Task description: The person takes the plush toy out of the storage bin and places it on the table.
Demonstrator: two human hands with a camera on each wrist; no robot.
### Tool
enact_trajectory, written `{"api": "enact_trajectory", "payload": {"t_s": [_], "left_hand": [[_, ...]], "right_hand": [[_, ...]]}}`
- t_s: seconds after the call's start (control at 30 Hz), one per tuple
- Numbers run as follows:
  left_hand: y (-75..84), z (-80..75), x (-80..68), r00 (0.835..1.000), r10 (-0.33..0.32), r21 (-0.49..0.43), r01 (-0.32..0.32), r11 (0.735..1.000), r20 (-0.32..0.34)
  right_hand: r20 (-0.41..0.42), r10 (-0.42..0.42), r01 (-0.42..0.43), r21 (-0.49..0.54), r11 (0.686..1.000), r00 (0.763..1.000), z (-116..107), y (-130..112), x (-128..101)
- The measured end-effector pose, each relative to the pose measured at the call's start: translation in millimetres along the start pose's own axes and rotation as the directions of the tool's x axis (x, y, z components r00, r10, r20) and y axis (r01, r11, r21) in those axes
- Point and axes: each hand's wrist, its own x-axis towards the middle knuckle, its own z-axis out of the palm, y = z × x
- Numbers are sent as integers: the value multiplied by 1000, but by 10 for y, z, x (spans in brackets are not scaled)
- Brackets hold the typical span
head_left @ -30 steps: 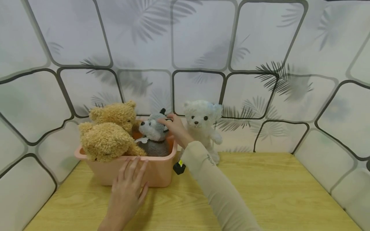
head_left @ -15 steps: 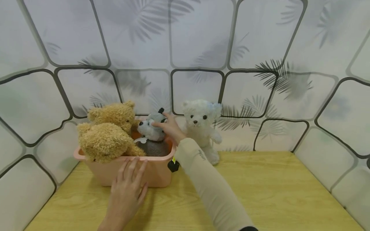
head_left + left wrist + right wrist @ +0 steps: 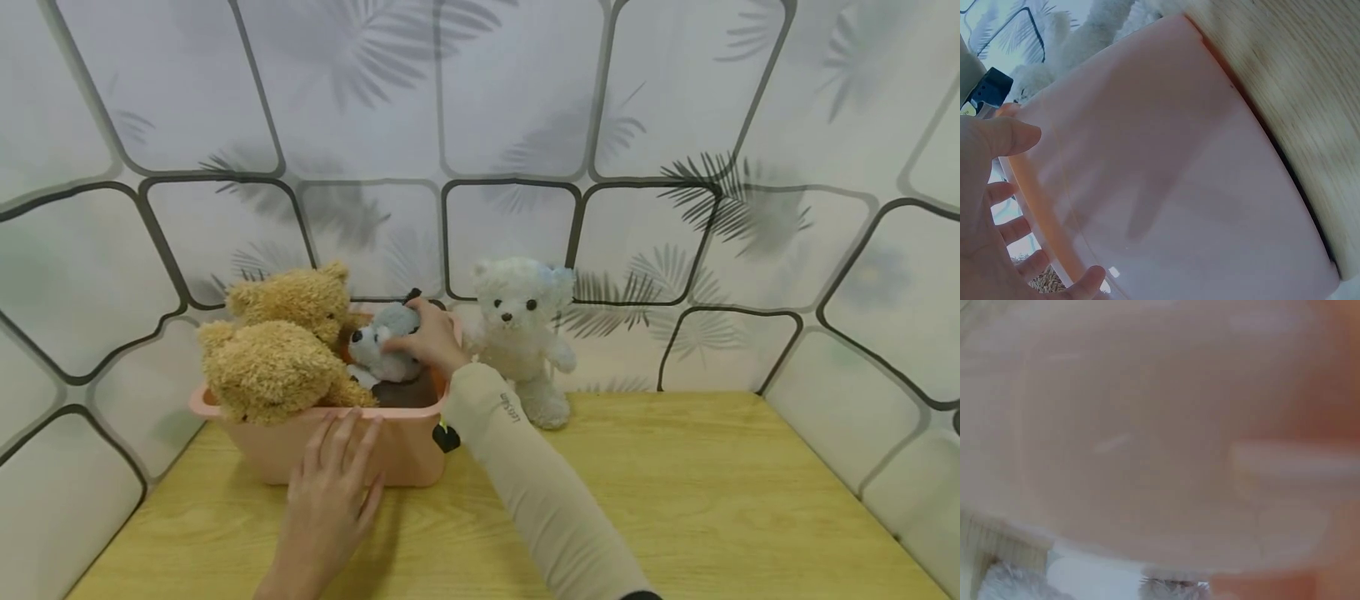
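Observation:
Inside the pink plastic bin (image 3: 408, 450) sits a grey plush dog (image 3: 367, 342) with a pale muzzle and black nose. My right hand (image 3: 437, 337) grips its head from above, thumb in front and fingers behind. Beside the dog, two curly tan teddy bears, one at the back (image 3: 288, 296) and one in front (image 3: 266, 367), fill the left half of the bin. My left hand (image 3: 330, 492) lies with extended fingers against the bin's front wall, fingertips at the rim. The left wrist view shows that pink wall (image 3: 1166, 144) close up. Blur hides the right hand's fingers in the right wrist view.
A white teddy bear (image 3: 521, 333) with a pale blue bow stands just right of the bin, close to my right forearm. A pale patterned cloth wall (image 3: 517, 242) rises behind and at both sides of the wood-grain table (image 3: 675, 492).
The right hand has moved left and down onto the plush dog's head, which now sits lower and tilts toward the left. The left hand keeps its place on the bin.

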Motion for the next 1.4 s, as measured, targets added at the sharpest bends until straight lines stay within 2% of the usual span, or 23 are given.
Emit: {"api": "enact_trajectory", "payload": {"t_s": [0.13,0.27,0.4,0.57,0.77,0.9,1.03,1.2,1.3,1.4], "left_hand": [[1,-3,5,1000,-5,0,5,1000,3],[-5,-4,9,1000,-4,5,4,1000,-4],[1,1,7,1000,-1,6,1,1000,-3],[19,0,6,1000,-4,0,4,1000,13],[20,-3,5,1000,-8,-6,8,1000,10],[7,-6,2,1000,-10,-2,10,1000,5],[4,2,9,1000,-8,-4,8,1000,-4],[9,13,11,1000,2,-9,-3,1000,-17],[13,12,4,1000,3,-7,-3,1000,-21],[15,15,4,1000,7,-8,-7,1000,-29]], "right_hand": [[28,-9,10,-24,1000,1000,8,-28,-14],[54,-62,66,-70,995,997,1,-41,-36],[9,-103,104,-88,991,995,-29,-16,-67],[-99,-85,85,-6,996,991,-89,38,-108],[-155,-60,70,59,996,986,-170,15,-175],[-191,-38,67,147,987,981,-222,12,-227],[-211,-13,65,243,968,977,-303,42,-310],[-255,32,49,306,951,967,-351,96,-393],[-289,38,76,373,925,957,-338,125,-428],[-318,21,132,451,883,948,-331,155,-463]]}}
